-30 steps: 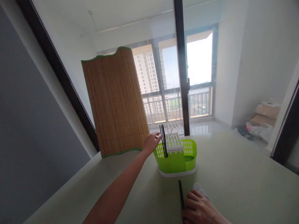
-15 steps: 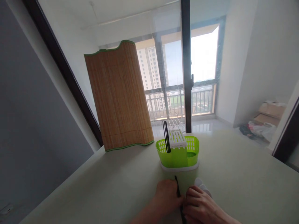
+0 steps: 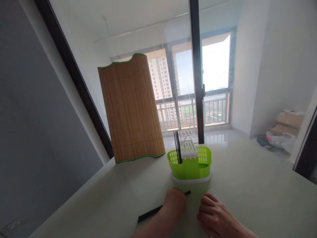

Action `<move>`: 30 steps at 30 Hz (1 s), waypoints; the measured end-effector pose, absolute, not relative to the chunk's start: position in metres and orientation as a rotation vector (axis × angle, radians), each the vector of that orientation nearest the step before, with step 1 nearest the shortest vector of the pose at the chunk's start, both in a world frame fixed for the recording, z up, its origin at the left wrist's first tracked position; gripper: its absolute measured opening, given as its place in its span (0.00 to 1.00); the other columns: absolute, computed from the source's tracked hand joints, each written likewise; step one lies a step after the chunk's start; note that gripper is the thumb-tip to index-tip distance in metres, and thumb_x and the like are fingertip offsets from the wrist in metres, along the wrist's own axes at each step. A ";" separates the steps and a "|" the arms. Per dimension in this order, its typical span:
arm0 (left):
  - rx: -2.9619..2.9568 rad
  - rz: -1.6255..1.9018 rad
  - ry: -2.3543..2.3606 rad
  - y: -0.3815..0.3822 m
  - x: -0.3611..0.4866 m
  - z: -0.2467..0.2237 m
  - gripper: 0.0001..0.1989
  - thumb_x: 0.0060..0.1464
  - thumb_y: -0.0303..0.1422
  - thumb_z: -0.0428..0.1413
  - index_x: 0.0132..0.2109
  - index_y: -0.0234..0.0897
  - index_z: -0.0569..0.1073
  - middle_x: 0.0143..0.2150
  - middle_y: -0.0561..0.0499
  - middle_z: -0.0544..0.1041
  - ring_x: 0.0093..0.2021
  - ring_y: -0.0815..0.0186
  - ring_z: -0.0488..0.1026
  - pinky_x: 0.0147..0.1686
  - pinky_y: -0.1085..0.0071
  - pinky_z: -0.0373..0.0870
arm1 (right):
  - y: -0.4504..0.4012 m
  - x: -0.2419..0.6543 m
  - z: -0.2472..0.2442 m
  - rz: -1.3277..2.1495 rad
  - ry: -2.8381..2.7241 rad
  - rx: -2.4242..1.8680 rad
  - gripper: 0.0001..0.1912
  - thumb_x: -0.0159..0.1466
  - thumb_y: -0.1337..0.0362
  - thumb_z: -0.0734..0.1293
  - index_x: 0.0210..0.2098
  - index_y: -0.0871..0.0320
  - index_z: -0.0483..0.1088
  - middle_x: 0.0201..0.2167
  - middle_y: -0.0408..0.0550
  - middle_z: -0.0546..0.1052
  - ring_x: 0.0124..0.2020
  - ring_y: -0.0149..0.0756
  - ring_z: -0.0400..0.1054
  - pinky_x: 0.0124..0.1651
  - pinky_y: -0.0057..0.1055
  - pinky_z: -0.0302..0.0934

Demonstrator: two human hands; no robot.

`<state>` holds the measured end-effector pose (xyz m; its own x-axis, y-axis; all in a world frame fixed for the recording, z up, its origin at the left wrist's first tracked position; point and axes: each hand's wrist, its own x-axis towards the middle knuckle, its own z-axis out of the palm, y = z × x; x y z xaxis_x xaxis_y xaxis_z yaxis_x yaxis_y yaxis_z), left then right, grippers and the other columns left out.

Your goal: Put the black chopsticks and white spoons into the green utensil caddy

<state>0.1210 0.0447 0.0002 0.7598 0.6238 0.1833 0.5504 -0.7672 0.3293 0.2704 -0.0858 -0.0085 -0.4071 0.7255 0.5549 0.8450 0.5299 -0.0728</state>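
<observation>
A black chopstick (image 3: pixel 158 209) is held in the grip of the left hand (image 3: pixel 174 201), lying nearly flat just above or on the table (image 3: pixel 247 195); whether it touches the surface cannot be told. Its long end sticks out to the left, and a short tip shows on the right of the fingers. The right hand (image 3: pixel 215 216) rests on the table just beside, its fingers curled loosely over something white (image 3: pixel 211 192) that is mostly hidden, so its grip cannot be judged as closed on anything.

A green basket (image 3: pixel 192 165) is set beyond both hands, with 3 or so black chopsticks (image 3: pixel 177 151) standing upright in its left compartment. A bamboo mat (image 3: pixel 131 109) is stood upright behind it, to the left.

The risk is judged as follows: the chopstick is gripped near 1 end, so the long free end could swing or slip out of the fingers. If it is carried toward the basket at this flat angle, the rim or the standing chopsticks could be struck, and the light basket could be pushed or tipped.
</observation>
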 end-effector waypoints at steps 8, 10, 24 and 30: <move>2.690 0.735 0.898 0.023 0.093 0.104 0.04 0.55 0.28 0.53 0.36 0.39 0.74 0.33 0.49 0.78 0.34 0.62 0.76 0.35 0.69 0.71 | -0.085 0.271 -0.005 -0.308 -2.118 -1.277 0.16 0.64 0.63 0.65 0.51 0.58 0.64 0.31 0.47 0.75 0.33 0.41 0.64 0.40 0.39 0.55; 2.486 0.865 0.750 0.014 0.091 0.119 0.03 0.56 0.30 0.53 0.35 0.39 0.72 0.32 0.52 0.77 0.31 0.67 0.74 0.32 0.74 0.71 | -0.084 0.271 -0.004 -0.254 -2.075 -1.287 0.25 0.64 0.60 0.66 0.57 0.61 0.57 0.31 0.46 0.75 0.32 0.40 0.65 0.40 0.38 0.55; 2.099 0.911 0.628 -0.005 0.106 0.088 0.07 0.53 0.25 0.52 0.39 0.37 0.72 0.33 0.53 0.75 0.30 0.71 0.73 0.28 0.79 0.71 | -0.076 0.263 -0.019 -0.125 -1.989 -1.338 0.06 0.65 0.61 0.63 0.40 0.55 0.66 0.26 0.43 0.75 0.28 0.37 0.66 0.36 0.33 0.51; 1.993 0.829 0.615 -0.006 0.107 0.094 0.01 0.53 0.28 0.56 0.35 0.36 0.71 0.30 0.54 0.73 0.28 0.71 0.72 0.26 0.79 0.69 | -0.074 0.264 -0.026 -0.129 -1.931 -1.326 0.16 0.66 0.55 0.62 0.25 0.54 0.58 0.22 0.41 0.72 0.26 0.34 0.63 0.35 0.32 0.50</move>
